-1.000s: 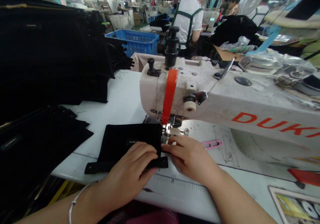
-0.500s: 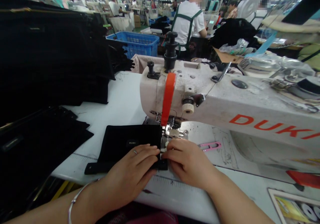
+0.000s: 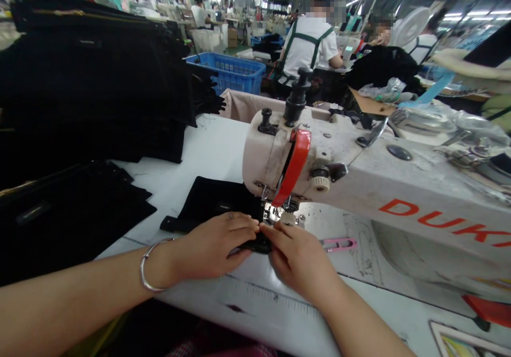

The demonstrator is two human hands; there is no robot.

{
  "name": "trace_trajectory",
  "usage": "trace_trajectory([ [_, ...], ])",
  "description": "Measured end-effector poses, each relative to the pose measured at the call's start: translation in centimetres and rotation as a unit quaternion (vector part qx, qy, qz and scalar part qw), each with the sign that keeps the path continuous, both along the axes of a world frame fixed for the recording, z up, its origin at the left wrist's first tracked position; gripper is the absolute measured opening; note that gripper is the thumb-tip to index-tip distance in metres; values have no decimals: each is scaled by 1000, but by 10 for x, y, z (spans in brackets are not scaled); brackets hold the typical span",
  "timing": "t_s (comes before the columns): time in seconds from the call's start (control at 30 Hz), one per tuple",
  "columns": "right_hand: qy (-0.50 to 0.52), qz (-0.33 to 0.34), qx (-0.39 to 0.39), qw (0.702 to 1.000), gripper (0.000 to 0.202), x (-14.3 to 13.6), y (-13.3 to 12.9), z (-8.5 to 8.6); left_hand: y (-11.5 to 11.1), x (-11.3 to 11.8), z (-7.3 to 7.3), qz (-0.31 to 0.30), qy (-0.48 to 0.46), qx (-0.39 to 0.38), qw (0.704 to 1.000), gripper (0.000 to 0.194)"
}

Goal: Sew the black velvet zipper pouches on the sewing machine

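Observation:
A black fabric panel (image 3: pixel 215 194) with a small label lies on the sewing machine bed, its right edge at the presser foot (image 3: pixel 271 213). My left hand (image 3: pixel 219 242) rests on the panel's near right part, fingers stretched out over the cloth. At the edge just in front of the foot, my right hand (image 3: pixel 297 256) has its fingertips pinched on the fabric; part of that grip is hidden. A black strip (image 3: pixel 173 223) runs along the panel's near side. The white sewing machine (image 3: pixel 279 155) with a red lever guard (image 3: pixel 294 165) stands over the work.
Tall stacks of black fabric pieces (image 3: pixel 91 96) stand at the left, with a lower pile (image 3: pixel 72 208) nearer me. Pink thread snips (image 3: pixel 339 244) lie right of my right hand. Behind are a blue basket (image 3: pixel 235 72) and a person in a white shirt (image 3: pixel 309 46).
The panel has moved away from me past the presser foot, turning slightly, and my left hand has gone forward with it. My right hand stays near the foot. The camera view has shifted a little.

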State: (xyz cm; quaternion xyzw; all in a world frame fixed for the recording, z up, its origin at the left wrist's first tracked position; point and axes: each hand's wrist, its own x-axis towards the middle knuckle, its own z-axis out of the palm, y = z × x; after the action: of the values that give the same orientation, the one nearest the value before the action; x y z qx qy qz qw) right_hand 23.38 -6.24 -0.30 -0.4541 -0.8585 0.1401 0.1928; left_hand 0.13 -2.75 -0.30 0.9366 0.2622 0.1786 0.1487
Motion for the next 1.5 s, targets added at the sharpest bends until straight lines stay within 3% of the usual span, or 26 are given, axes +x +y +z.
trace_trajectory([
  [0.3, -37, -32, -4, 999, 48, -6, 2, -4, 35, 8, -4, -33, -38, 42, 998, 23],
  [0.4, -2, -23, 3, 1000, 49, -5, 1, -4, 40, 8, -5, -45, -53, 60, 996, 18],
  [0.53, 57, -62, 57, 995, 27, -1, 3, 1, 46, -2, -6, -26, -60, 63, 996, 16],
  [0.63, 10, -113, 86, 990, 15, 3, 7, 4, 52, -9, -7, -21, -85, 32, 996, 15],
  [0.77, -49, -134, 100, 985, 31, 5, 9, 3, 48, -9, -6, -17, -94, 3, 995, 13],
  [0.9, 28, -66, 95, 993, 12, 0, 7, 1, 34, 0, -9, 17, -72, 9, 997, 15],
  [1.0, 71, -17, 79, 994, 16, -4, 7, -2, 28, 5, -10, 33, -71, 28, 997, 13],
  [1.5, 30, -54, 74, 995, 29, -6, 11, -6, 49, 20, -7, 60, -88, 31, 994, 9],
])
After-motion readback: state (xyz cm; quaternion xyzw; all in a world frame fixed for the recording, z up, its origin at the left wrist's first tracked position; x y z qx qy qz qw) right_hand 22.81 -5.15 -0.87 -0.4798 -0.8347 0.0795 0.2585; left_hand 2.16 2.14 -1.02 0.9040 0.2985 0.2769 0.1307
